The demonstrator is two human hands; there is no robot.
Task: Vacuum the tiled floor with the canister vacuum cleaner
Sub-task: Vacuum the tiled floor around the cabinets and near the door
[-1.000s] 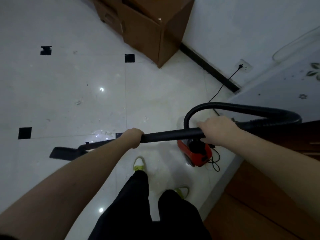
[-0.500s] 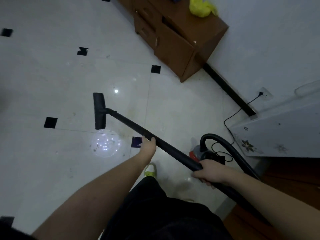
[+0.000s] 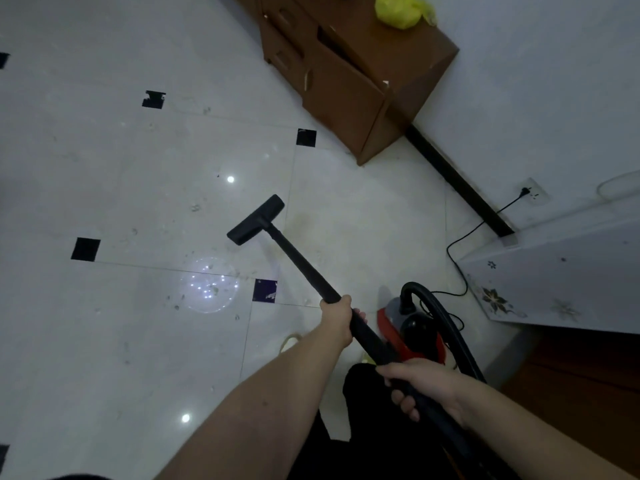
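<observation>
Black and rigid, the wand (image 3: 304,268) of the canister vacuum cleaner (image 3: 412,330) runs as one straight tube from the two hands down to the floor head (image 3: 256,220), which sits flat or nearly so on the pale tiled floor (image 3: 121,188), just beside a yellowish stain and a little way beyond the scatter of crumbs around a bright reflection. The left hand (image 3: 337,320) has its fingers wrapped round the tube at mid-length; the right hand (image 3: 420,384) has its fingers curled under and round the upper end, where the wand gives way to the ribbed hose (image 3: 446,327). That split grip looks right: the stiff tube should pass pushes and pulls straight to the head, the forward hand steering and pressing down, the rear one driving. The wand is probably light plastic or thin metal and smooth, so a full wrap suits it better than a pinch. By contrast the hose is soft and loops back to the red and grey canister standing close to the person's feet; it will likely drag rather than push, so the body should be towed gently. Its power cord (image 3: 457,251) trails across the tiles to a wall socket (image 3: 533,194) beside a white cabinet (image 3: 561,271), and could snag. A brown wooden cabinet (image 3: 349,84) stands against the wall further off.
</observation>
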